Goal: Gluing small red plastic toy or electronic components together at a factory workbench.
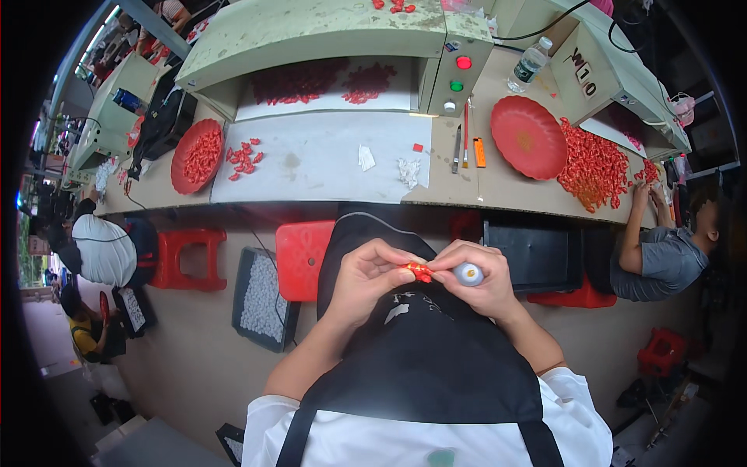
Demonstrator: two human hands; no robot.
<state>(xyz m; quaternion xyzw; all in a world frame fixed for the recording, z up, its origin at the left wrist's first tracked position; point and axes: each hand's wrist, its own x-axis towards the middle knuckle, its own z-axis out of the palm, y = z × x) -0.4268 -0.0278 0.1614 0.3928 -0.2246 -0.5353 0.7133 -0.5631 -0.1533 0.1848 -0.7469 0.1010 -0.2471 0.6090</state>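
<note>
Held up over the black apron (420, 366) in front of the person's chest, a small red plastic piece (419, 271) sits pinched between the two hands, well short of the bench (498, 183). The left hand (364, 280) has its fingers (389, 258) curled narrow around the near end of the piece, thumb and forefinger closed on it. The right hand (475, 276) meets it from the other side with its fingertips, while the rest of that hand is wrapped around a small pale round-capped bottle (468, 273), perhaps a glue or applicator bottle; its body is hidden in the palm. The piece looks very light and stiff, a thin moulded part with glossy faces, so it is likely to slip or flick away if squeezed on its smooth flats. The safer hold seems to be by its edges, between pad and pad, with light pressure. Its exact shape is too small to make out. On the bench lie loose matching red pieces (243, 159), a red tray of them (198, 156), an empty red plate (529, 136) and a heap (595, 167) beside it.
</note>
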